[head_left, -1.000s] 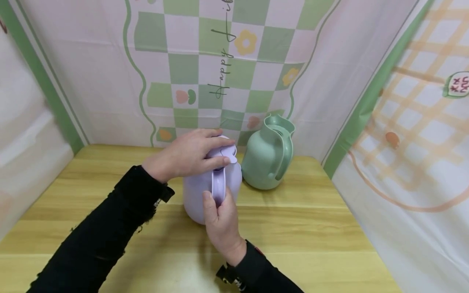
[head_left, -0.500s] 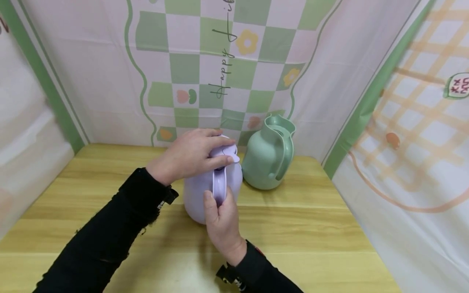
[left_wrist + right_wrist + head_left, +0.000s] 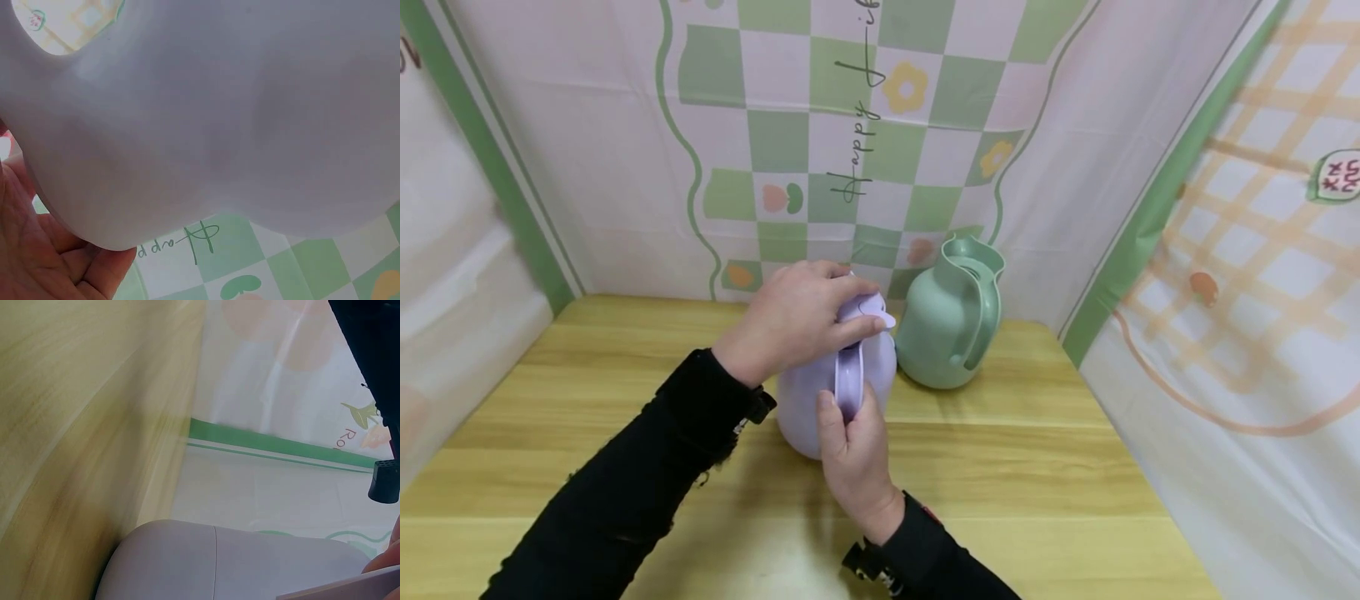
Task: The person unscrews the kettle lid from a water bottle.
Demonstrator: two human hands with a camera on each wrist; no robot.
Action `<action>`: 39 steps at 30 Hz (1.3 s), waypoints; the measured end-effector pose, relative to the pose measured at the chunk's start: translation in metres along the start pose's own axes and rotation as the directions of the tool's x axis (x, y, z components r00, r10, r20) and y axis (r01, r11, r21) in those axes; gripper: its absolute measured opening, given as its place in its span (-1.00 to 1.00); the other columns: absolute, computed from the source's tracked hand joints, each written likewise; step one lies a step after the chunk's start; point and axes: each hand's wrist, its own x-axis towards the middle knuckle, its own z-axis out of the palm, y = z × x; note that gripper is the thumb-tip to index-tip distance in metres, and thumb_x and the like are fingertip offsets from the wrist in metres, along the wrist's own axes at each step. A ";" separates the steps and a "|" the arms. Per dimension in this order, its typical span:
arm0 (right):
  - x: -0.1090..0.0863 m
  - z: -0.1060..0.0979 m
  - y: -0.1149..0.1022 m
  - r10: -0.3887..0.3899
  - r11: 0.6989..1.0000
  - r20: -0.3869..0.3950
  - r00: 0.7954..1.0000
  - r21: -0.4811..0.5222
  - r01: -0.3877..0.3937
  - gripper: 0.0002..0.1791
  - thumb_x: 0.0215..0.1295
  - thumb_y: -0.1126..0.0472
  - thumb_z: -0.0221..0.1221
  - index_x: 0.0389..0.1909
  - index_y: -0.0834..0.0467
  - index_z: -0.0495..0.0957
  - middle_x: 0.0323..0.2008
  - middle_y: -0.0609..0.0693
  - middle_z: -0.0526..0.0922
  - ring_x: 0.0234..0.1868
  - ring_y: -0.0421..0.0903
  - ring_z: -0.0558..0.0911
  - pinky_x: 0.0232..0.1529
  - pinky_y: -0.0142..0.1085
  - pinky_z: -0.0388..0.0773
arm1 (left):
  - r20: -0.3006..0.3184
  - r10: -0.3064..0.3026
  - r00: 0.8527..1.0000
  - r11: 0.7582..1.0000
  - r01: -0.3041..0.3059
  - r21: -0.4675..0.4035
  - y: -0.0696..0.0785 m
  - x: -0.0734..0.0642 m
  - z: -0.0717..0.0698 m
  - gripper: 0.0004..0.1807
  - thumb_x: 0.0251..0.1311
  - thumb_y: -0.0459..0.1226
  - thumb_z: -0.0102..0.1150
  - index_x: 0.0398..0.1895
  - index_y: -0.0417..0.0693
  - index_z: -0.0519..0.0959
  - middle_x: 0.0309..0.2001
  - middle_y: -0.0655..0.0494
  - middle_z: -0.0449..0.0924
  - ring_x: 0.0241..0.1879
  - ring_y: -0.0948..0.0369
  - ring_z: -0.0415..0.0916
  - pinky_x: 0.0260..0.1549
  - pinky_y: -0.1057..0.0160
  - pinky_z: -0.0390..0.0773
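Observation:
A lilac jug (image 3: pixel 801 417) stands upright on the wooden table, its handle (image 3: pixel 849 375) facing me. My left hand (image 3: pixel 797 312) grips the jug's lid (image 3: pixel 871 307) from above, thumb on the near side and fingers over the far side. The lid's small tab (image 3: pixel 889 320) sticks out to the right past the thumb. Lower down, my right hand (image 3: pixel 859 467) holds the handle, thumb along its left. In the left wrist view the jug wall (image 3: pixel 200 125) fills most of the picture, with curled fingers at its rim. The right wrist view catches the jug's side (image 3: pixel 169 562).
Close on the right of the lilac jug stands a green jug (image 3: pixel 932 333), its handle turned toward the front right. A patterned cloth (image 3: pixel 775 142) hangs behind the table (image 3: pixel 1037 483), and more cloth hangs on both sides.
My left hand and forearm have shifted a little to the right over the lid, and the lid's tab has swung rightward. The right hand and both jugs stay in place.

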 end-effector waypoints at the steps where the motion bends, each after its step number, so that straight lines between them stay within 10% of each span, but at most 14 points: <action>1: 0.000 0.000 0.000 -0.001 1.000 0.000 1.000 -0.001 0.001 -0.63 0.55 0.31 0.05 0.28 0.34 0.40 0.07 0.17 0.62 0.07 0.02 0.66 0.05 -0.18 0.63 | -0.005 -0.005 1.000 1.000 0.005 0.006 0.001 0.000 0.000 -0.48 0.34 0.23 0.24 0.13 0.13 0.75 0.01 -0.03 0.75 0.00 0.02 0.69 -0.11 -0.01 0.67; 30: -0.001 0.000 0.000 -0.006 1.000 0.006 1.000 0.012 0.006 -0.64 0.55 0.32 0.06 0.28 0.35 0.40 0.03 0.18 0.61 0.00 -0.08 0.60 -0.02 -0.24 0.60 | -0.117 -0.133 0.984 0.980 0.148 0.130 0.014 0.002 0.007 -0.47 0.25 0.34 0.23 -0.10 0.16 0.75 -0.39 0.06 0.65 -0.41 0.03 0.51 -0.49 0.11 0.43; 39: -0.001 -0.001 -0.002 0.016 1.000 0.026 1.000 0.027 -0.017 -0.65 0.56 0.33 0.05 0.26 0.35 0.39 0.01 0.17 0.59 0.00 -0.09 0.59 -0.02 -0.24 0.60 | -0.039 -0.180 0.983 0.980 0.183 0.082 0.011 -0.002 0.003 -0.38 0.27 0.38 0.16 0.15 0.23 0.71 0.03 -0.04 0.72 -0.07 -0.08 0.62 -0.21 -0.06 0.53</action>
